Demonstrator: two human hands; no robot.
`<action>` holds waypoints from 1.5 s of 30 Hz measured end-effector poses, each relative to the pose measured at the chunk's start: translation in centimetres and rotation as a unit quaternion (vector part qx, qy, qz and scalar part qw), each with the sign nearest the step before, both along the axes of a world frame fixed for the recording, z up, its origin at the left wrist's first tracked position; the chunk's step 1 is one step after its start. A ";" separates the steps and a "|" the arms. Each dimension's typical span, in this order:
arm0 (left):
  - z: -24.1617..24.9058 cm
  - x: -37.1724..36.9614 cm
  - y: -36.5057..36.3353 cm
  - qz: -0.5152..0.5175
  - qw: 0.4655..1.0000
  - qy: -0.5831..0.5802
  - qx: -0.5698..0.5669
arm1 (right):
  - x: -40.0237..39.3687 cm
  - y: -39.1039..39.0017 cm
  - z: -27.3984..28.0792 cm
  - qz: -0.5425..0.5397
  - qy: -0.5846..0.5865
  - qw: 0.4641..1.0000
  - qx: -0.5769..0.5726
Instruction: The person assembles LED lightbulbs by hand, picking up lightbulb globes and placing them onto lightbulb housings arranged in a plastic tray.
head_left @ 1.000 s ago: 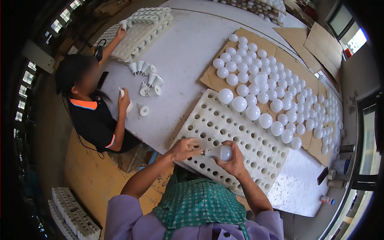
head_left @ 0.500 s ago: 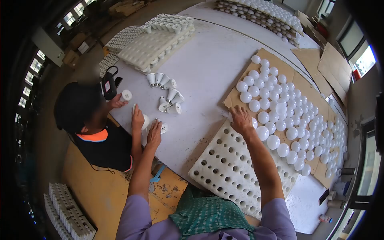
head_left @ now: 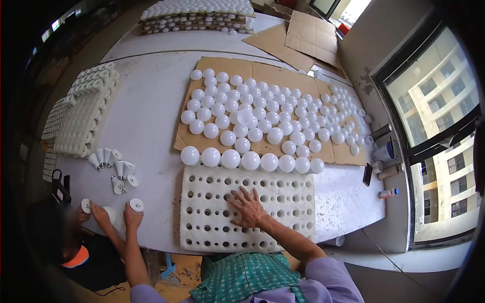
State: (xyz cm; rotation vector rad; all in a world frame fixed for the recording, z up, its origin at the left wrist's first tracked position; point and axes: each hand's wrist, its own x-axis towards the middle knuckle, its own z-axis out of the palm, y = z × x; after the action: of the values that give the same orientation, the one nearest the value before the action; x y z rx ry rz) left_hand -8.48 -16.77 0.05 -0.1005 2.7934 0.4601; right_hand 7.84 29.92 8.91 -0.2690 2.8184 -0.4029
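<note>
My left hand [head_left: 132, 218] is closed around a white bulb base [head_left: 136, 204], whose round flat end faces up. With fingers spread, my right hand [head_left: 248, 208] lies over a white foam tray [head_left: 298, 202] full of round holes. Along the tray's far edge stands a row of white globe bulb covers [head_left: 231, 159]. Left of the tray, a loose group of white bulb bases [head_left: 107, 157] rests on the table. A co-worker's hand [head_left: 84, 214] holds another bulb base [head_left: 86, 205] beside my left arm.
Many white globe covers [head_left: 217, 109] cover a cardboard sheet [head_left: 184, 134] beyond the tray. Foam trays of bulb bases [head_left: 76, 126] are stacked at left. More stacked covers [head_left: 197, 7] stand at the back. A phone [head_left: 367, 174] and a small bottle [head_left: 388, 193] lie at right.
My view has turned right. My right hand has moved from the tray's far corner by the globe covers to the middle of the tray. My left hand now grips a bulb base.
</note>
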 end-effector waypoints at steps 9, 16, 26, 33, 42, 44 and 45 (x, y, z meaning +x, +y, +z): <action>-2.3 10.0 10.1 0.177 0.762 -0.162 0.602 | 13.3 17.6 -2.1 -0.434 0.283 0.855 -0.027; -2.2 11.2 12.6 0.215 0.766 -0.167 0.582 | 18.5 24.9 -8.4 -0.481 0.003 0.791 -0.377; -0.5 16.8 19.5 0.233 0.782 -0.182 0.548 | 22.0 36.5 -8.0 -0.454 -0.112 0.835 -0.292; 1.3 20.1 20.9 0.193 0.873 -0.037 0.446 | 12.5 57.7 -3.4 -0.523 0.280 0.803 -0.064; 4.5 22.8 26.6 0.173 0.950 0.013 0.259 | 3.7 68.0 -6.1 -0.454 0.039 0.890 0.015; 3.9 23.0 26.4 0.175 0.952 0.014 0.252 | 2.4 65.6 -4.8 -0.422 0.046 0.905 0.012; 3.8 23.3 26.6 0.182 0.952 0.009 0.246 | 1.6 63.5 -3.4 -0.395 0.059 0.917 0.010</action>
State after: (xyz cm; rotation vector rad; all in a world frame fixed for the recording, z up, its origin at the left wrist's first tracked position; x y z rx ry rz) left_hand 14.83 9.80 3.85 -0.5023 2.5848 1.2300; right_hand 9.45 93.40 5.54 0.9108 2.9249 -0.5229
